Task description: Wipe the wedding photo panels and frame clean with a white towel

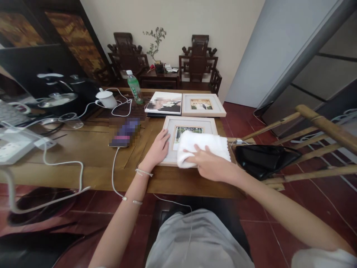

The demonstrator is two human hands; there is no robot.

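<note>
A light wooden picture frame (171,124) with a wide pale mat and a small photo lies flat on the table near its front edge. My left hand (161,146) is on the frame's left side, fingers closed over the border. My right hand (208,162) presses a folded white cloth (216,143) onto the frame's lower right part, with its fingers on top of the cloth. The cloth covers part of the photo and the frame's right edge. Behind it, a second picture frame (217,104) lies beside a white photo album (167,97), which rests on something dark.
A phone (125,133) on a white cable lies left of my left hand. Farther back are a green-labelled bottle (135,87) and a lidded white cup (107,98). A power strip (16,145) sits at the far left. A bamboo chair (320,123) holding a black bag (259,160) stands right.
</note>
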